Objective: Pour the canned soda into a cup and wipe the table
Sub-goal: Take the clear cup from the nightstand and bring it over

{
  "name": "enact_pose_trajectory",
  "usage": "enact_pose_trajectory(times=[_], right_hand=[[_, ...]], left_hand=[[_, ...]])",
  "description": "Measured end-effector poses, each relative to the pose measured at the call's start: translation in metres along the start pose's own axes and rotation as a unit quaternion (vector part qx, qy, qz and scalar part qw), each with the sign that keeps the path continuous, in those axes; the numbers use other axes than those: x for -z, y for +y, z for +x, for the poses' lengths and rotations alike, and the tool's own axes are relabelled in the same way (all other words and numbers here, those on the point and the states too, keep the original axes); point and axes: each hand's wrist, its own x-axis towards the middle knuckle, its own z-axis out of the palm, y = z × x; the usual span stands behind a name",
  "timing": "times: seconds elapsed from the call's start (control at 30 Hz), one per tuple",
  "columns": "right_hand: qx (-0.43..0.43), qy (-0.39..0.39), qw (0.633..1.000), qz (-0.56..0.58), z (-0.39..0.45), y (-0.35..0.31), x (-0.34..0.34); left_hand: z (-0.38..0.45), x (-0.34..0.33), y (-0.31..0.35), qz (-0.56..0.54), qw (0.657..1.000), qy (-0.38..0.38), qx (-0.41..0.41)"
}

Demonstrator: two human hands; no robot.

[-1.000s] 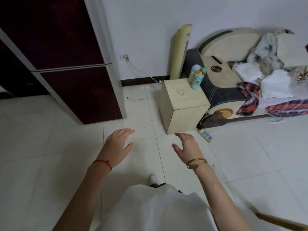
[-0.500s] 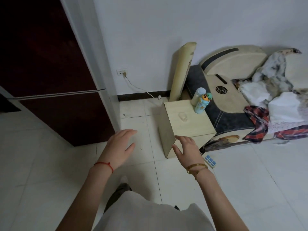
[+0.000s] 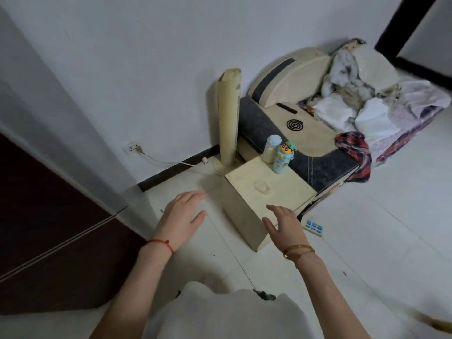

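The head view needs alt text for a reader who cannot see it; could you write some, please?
Both hands, left hand and right hand, reach open and empty toward a small cream table holding a clear cup and two bottles. No soda can is visible.

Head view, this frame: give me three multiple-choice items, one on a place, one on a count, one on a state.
1. Where is the clear cup?
A. on the floor
B. on the small cabinet
C. on the sofa

2. How many bottles stand at the cabinet's far edge?
A. one
B. two
C. four

3. What are the hands doing?
A. both open, holding nothing
B. left grips a can
C. right grips a cloth

Answers:
1 B, it sits on the cabinet top.
2 B, a white bottle and a cartoon bottle.
3 A, left hand and right hand have spread fingers.
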Motion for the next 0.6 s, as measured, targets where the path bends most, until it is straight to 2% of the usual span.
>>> enact_pose_trajectory(times=[0.37, 0.6], right_hand=[[-0.144, 0.055, 0.987, 0.04, 0.033, -0.04, -0.013], [-0.19, 0.062, 0.978, 0.056, 0.059, -0.038, -0.017]], left_hand=[[0.108, 0.018, -0.044, -0.014, 0.988, -0.107, -0.109], [0.161, 0.005, -0.05, -0.016, 0.98, -0.14, -0.141]])
